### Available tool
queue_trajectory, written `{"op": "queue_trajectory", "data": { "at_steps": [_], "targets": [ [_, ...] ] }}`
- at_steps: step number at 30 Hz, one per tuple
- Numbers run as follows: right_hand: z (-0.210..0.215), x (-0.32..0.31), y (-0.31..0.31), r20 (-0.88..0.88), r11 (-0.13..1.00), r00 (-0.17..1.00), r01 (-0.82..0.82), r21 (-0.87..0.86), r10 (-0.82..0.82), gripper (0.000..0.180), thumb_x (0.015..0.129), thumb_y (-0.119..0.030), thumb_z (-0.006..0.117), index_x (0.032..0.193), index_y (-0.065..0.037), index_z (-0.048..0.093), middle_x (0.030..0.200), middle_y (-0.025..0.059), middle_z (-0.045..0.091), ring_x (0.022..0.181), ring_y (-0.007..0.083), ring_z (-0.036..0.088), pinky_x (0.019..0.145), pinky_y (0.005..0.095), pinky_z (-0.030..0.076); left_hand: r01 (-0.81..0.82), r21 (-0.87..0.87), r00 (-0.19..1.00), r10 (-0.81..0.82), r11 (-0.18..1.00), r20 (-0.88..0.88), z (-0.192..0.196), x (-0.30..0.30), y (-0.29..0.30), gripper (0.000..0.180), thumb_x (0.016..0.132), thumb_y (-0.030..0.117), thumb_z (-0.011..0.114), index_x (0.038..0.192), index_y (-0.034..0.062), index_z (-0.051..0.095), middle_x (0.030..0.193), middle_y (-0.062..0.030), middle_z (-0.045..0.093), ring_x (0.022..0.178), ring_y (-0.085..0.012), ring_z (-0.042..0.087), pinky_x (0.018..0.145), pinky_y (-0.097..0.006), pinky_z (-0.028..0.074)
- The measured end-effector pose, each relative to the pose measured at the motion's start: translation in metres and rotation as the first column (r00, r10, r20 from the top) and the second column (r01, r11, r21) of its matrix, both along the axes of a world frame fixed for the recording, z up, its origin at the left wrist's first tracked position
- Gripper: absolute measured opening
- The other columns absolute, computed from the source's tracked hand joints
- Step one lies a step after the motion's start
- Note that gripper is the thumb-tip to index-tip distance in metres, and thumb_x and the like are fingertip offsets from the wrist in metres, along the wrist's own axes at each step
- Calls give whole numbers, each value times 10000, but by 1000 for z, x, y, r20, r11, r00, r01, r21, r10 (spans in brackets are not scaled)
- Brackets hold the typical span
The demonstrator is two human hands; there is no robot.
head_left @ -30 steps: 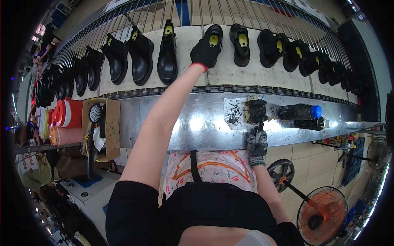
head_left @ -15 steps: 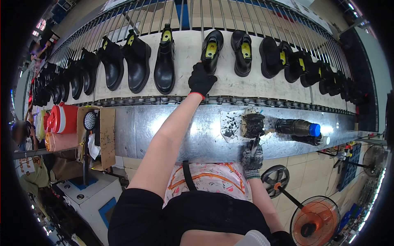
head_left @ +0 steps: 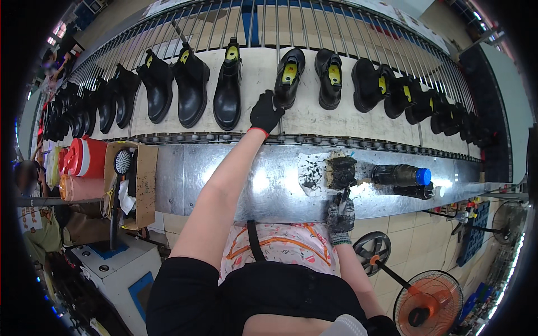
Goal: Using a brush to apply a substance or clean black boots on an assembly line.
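Note:
My left hand, in a black glove with a red cuff, reaches over the pale conveyor belt. Its fingers are apart beside the near end of a black shoe with a yellow insole; whether they still touch it I cannot tell. Left of that hand stands a black ankle boot, toe toward me. My right hand, in a grey, black-stained glove, is closed on a thin dark brush-like tool. The tool's tip is by a black-smeared block on a stained white sheet.
A row of black boots and shoes curves along the belt. On the metal ledge lie dark bottles. A cardboard box with a hairbrush and a red jug stand left; a fan stands right.
My left hand has drawn back slightly left from the shoe's near end, its fingers no longer over it. My right hand stays near the smeared block. The whole view has shifted slightly.

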State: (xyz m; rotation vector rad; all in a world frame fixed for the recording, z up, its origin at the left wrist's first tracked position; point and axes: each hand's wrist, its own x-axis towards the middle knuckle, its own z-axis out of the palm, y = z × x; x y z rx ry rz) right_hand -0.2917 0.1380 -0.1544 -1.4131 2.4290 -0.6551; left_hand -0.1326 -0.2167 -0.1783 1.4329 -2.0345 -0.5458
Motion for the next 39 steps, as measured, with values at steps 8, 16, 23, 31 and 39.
{"op": "queue_trajectory", "data": {
  "at_steps": [8,16,23,31,39],
  "targets": [
    [-6,-1,0,-121,997,992,-24,-68,15,409,843,-316,523,1122,-17,546,929,203,567,842,357,554,722,452,451,390,75,916,-379,918,-130,29,20,102,339,711,247,704,943,41,570,802,-114,580,787,-295,600,697,-372,481],
    [-4,0,1,-53,1000,998,23,-8,-23,439,847,-329,522,1142,-5,527,911,196,565,819,353,553,698,448,444,621,-116,733,-522,775,437,47,-3,93,222,716,232,662,843,78,566,1273,-172,485,935,-288,552,727,-422,455],
    [-4,1,-1,-49,1000,999,8,-21,-9,448,847,-340,513,1163,-23,516,898,186,561,821,349,552,697,443,438,635,-142,619,-391,759,681,-5,-21,34,183,764,126,530,921,72,607,1397,-181,391,958,-282,543,776,-453,399],
    [-4,1,-2,-29,1000,999,-14,-6,14,515,851,-365,505,1245,-35,480,909,190,559,830,351,555,700,445,440,535,-207,477,-91,819,874,-37,-21,25,236,796,90,515,1003,100,628,1456,-133,328,1033,-260,528,892,-465,352],
    [-6,0,0,-32,1000,999,18,13,-17,522,832,-342,507,1239,-17,475,919,210,547,834,362,545,713,448,437,582,-118,306,-83,805,948,-1,-21,38,385,836,97,463,1219,94,502,1242,-125,505,1028,-302,535,905,-502,375]
  ]
}}
